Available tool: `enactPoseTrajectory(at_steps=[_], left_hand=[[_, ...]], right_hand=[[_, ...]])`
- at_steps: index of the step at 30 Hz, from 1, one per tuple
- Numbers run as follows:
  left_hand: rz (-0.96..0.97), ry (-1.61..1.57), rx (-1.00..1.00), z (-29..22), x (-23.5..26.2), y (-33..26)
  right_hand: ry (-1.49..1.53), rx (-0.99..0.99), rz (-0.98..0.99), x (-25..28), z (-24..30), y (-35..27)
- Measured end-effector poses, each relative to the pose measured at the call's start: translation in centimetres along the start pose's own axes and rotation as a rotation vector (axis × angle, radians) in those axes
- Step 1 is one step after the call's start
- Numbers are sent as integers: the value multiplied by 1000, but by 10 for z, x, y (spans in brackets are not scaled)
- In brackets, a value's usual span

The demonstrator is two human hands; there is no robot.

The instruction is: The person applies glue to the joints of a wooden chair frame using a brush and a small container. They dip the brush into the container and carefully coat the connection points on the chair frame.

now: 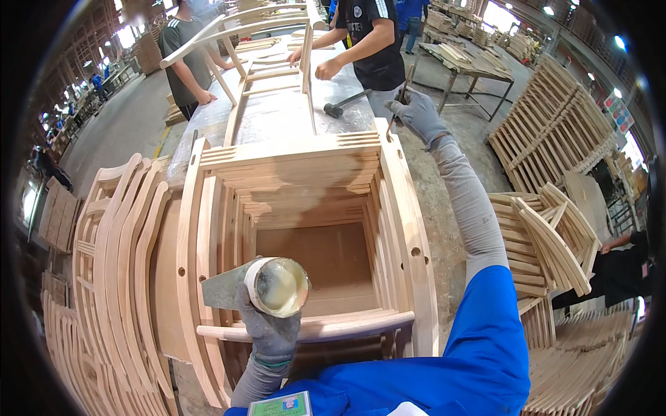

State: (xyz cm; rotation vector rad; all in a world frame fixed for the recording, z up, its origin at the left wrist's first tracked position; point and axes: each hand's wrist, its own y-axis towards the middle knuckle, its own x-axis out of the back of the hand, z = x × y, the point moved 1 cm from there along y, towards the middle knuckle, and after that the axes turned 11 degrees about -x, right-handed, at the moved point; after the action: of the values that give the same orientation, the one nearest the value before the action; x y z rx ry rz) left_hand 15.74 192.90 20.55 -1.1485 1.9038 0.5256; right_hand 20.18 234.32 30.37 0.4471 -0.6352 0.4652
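My left hand [269, 331], in a grey glove, is closed round a small round pot [281, 287] of creamy white glue. A flat grey piece [227, 287] juts out to the left of the pot; the pot hides how it is held. Both are above the stacked wooden chair frames [291, 144], over the hollow in their middle. My right arm reaches out to the far right corner of the stack. There my gloved right hand [420, 115] grips a thin brown stick [395, 114], its lower end close to the corner of the top frame.
Beyond the stack, two people handle a wooden chair frame [270, 73] on a plastic-covered table [274, 121], where a black mallet [336, 109] lies. Curved wooden parts [125, 256] stand at the left. Chair parts [548, 243] and slatted stacks [548, 125] are at the right.
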Motion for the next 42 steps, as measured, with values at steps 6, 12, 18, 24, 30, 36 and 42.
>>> enactPoseTrajectory(at_steps=[6, 12, 18, 24, 30, 36, 42], left_hand=[[56, -90, -60, -30, -12, -7], [35, 28, -300, -72, -10, -25], [224, 1105, -920, -119, -3, -46], [426, -18, -239, -165, 8, -39], [293, -173, -242, -177, 45, -15], [487, 1074, -1247, -176, 63, -15], [363, 359, -698, -190, 40, -20]], right_hand=[[-99, 76, -51, 1, -2, -8], [134, 126, -117, 2, 5, -27], [-32, 460, -91, -1, -20, -78], [134, 472, -11, 16, -5, -108], [730, 62, 174, -11, 150, -226], [991, 316, 500, -75, 240, -324], [758, 498, 372, -124, 253, -326]])
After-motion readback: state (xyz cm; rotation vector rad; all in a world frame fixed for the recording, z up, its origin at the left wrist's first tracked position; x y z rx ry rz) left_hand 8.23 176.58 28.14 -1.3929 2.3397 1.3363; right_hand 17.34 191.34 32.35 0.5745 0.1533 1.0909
